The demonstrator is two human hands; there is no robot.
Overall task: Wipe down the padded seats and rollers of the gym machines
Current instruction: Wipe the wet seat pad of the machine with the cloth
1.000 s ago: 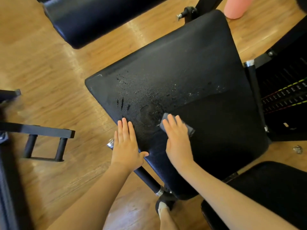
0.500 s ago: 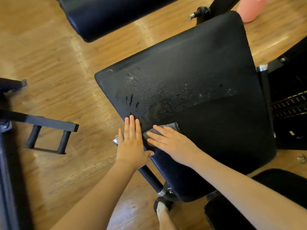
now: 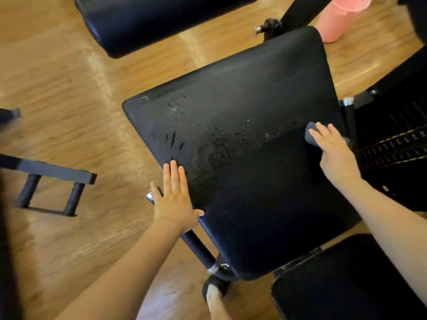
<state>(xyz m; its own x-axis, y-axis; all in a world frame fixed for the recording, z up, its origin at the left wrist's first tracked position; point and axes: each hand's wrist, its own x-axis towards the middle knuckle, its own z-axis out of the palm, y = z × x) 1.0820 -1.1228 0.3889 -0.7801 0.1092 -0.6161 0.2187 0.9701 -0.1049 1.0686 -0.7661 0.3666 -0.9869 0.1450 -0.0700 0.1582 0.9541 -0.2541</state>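
Black padded seat tilted over wood floor, wet droplets across its middle. Left hand flat and open, fingers together, pressed on seat's near-left edge. Right hand spread over grey cloth, pinning it against seat's right edge. Pink bottle beyond seat's far corner.

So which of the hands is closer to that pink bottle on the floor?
Right. The right hand presses a grey cloth at the pad's right edge, below the pink bottle. The left hand rests flat at the pad's left edge, farther away.
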